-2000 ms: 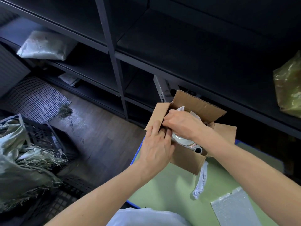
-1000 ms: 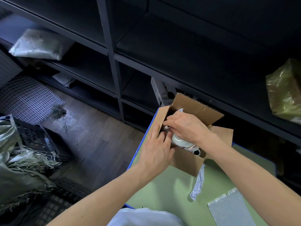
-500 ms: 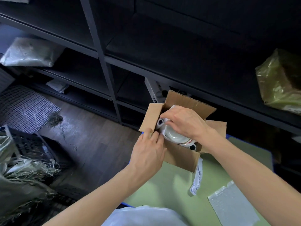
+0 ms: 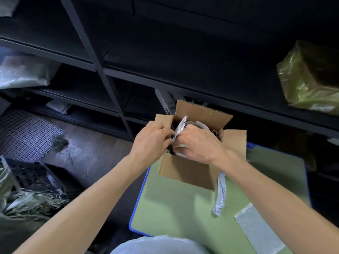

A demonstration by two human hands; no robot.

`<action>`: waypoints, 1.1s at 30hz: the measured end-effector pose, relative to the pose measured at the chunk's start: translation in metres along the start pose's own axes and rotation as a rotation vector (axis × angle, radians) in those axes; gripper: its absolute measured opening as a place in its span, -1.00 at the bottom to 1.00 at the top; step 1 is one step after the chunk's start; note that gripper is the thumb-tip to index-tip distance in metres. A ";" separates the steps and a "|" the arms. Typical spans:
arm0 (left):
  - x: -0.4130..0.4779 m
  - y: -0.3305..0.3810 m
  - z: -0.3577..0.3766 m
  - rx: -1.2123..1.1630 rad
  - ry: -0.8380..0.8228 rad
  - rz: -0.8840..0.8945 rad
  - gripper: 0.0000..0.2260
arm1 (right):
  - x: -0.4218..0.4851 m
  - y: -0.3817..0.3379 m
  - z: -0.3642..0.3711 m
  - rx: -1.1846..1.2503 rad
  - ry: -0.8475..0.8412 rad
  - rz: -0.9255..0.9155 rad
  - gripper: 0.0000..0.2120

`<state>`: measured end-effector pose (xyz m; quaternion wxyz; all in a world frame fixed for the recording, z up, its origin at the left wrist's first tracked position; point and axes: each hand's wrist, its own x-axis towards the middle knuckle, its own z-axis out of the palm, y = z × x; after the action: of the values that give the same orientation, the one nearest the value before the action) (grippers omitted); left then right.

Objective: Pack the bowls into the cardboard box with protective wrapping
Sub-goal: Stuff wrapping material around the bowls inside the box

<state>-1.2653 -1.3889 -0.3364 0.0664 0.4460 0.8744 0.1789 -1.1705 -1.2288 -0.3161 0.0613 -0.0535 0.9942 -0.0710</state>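
Dark shelves fill the back. In front is the green table, and the box sits open at its far left corner, flaps up. A bubble sheet lies flat near the right. Both hands are in the box mouth: the left hand pinches the white wrap at its edge, and the right hand curls down, gripping the same wrap. The bowls are inside the box, hidden under the wrap. One strip dangles down the box's right side.

A storeroom is indicated by dark metal shelving, bagged goods, and a crate on the floor.
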 end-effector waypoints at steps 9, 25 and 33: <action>0.019 -0.007 0.011 0.052 -0.060 0.082 -0.88 | 0.012 -0.021 0.015 0.110 -0.152 0.133 -0.78; 0.040 -0.022 0.003 -0.109 -0.289 0.097 -0.79 | 0.037 -0.030 0.043 0.174 -0.225 0.509 -0.85; 0.034 -0.026 0.007 -0.193 -0.229 0.100 -0.82 | 0.034 -0.026 0.033 0.354 -0.259 0.526 -0.85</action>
<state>-1.3034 -1.3735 -0.3513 0.1991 0.4981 0.8165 0.2134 -1.1976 -1.2631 -0.3480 0.2117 0.2077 0.9300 -0.2169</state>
